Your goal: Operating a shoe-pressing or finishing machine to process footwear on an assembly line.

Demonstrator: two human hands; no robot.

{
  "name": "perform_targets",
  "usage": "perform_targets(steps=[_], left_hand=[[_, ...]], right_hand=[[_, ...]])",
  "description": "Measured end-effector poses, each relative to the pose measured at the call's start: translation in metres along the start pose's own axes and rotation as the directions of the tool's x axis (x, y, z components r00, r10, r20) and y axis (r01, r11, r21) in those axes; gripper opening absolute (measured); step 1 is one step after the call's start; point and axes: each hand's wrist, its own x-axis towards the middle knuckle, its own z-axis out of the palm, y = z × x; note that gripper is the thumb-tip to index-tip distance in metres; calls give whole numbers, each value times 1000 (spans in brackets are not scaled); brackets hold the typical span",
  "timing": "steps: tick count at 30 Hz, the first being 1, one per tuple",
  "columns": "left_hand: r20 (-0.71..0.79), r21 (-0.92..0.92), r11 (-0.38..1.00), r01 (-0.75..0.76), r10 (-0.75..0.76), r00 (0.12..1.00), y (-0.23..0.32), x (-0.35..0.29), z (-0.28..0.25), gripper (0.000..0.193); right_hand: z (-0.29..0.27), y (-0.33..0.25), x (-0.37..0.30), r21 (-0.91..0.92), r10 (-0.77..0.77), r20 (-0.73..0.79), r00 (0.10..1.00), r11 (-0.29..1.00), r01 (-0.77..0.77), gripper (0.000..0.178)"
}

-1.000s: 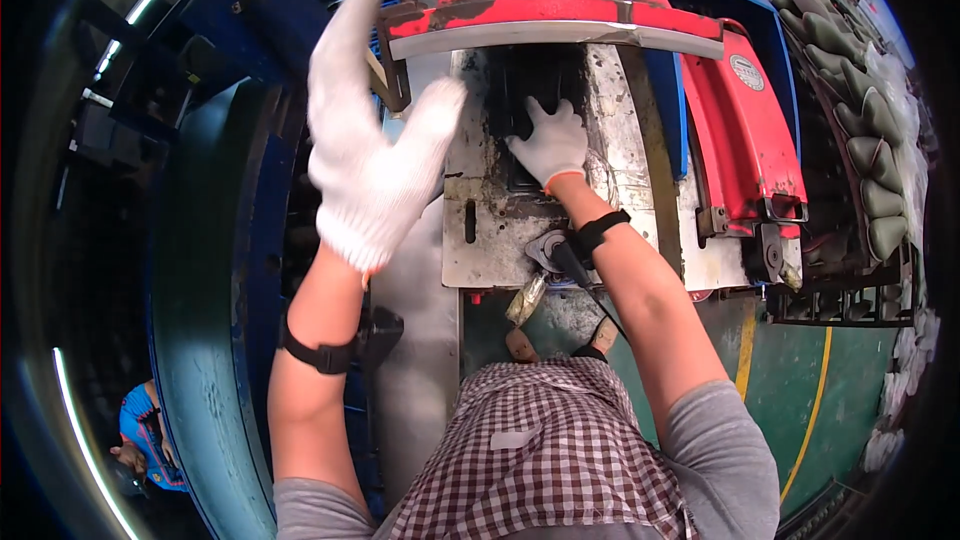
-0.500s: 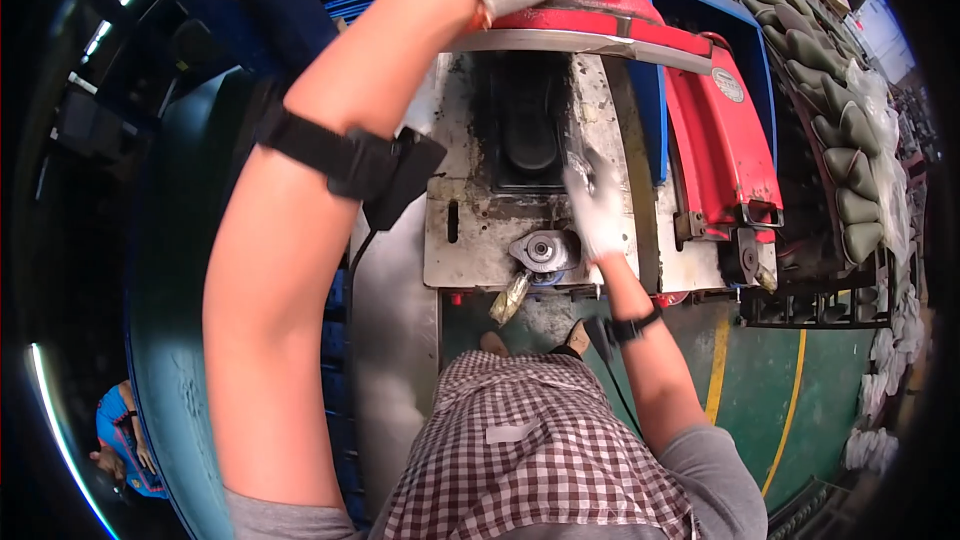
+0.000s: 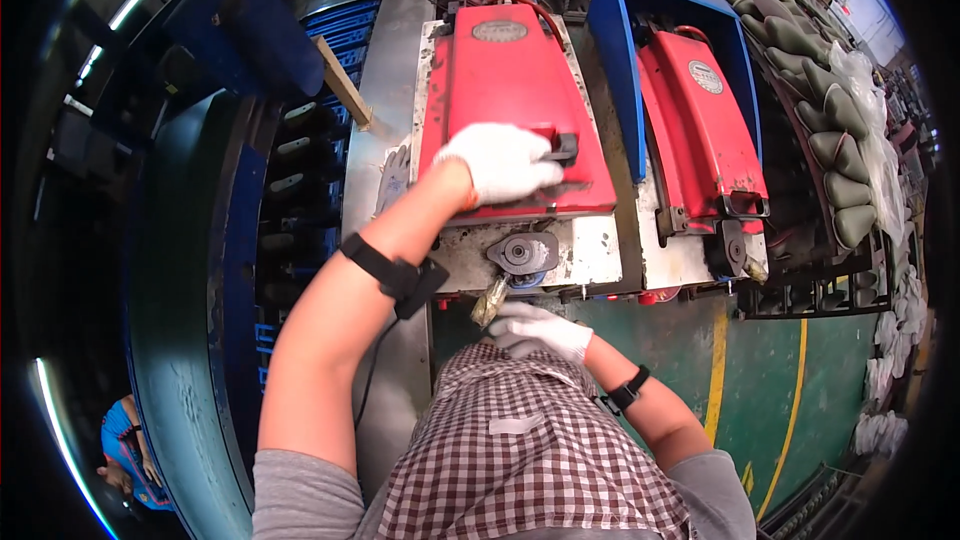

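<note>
My left hand [image 3: 500, 162], in a white knit glove, is closed over the front handle [image 3: 566, 148] of a red press lid [image 3: 520, 65]. The glove covers most of this black handle. The lid lies lowered over a worn pale base plate [image 3: 590, 240], hiding the black mold. My right hand [image 3: 535, 328], also gloved and somewhat blurred, hovers in front of the plate with fingers stretched leftward. Close to its fingertips is a lever wrapped in yellowish tape [image 3: 489, 302], which hangs below a round grey metal clamp [image 3: 522, 253] on the plate's front edge.
To the right, a second red press [image 3: 700, 120] sits inside a blue metal guard [image 3: 625, 70]. Racks of dark, molded, cup-like pieces [image 3: 840, 140] stand beyond it. On the left are a metal bench, a wooden stick [image 3: 342, 85] and a blue machine [image 3: 245, 25]. Another person [image 3: 132, 455] is at lower left.
The red lid has come down from its raised position, with my left hand on it. My right hand has left the mold area and moved toward me, near the taped lever.
</note>
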Motion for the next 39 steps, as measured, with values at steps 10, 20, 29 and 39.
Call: perform_targets(steps=[10, 20, 29, 39], left_hand=[[-138, 70, 994, 80, -70, 988, -9, -1, 107, 41], [-170, 68, 986, 153, -140, 976, -3, -2, 114, 43], [-801, -385, 920, -70, -295, 521, 52, 29, 151, 16], [-530, -170, 942, -288, 159, 833, 172, 122, 195, 42]], right_hand=[[21, -1, 37, 680, -219, 182, 959, 733, 39, 39], [-76, -43, -89, 293, -80, -211, 974, 946, 141, 41], [-199, -85, -256, -768, -876, -459, -150, 476, -429, 17], [-183, -14, -268, -370, -440, -898, 26, 721, -585, 54]])
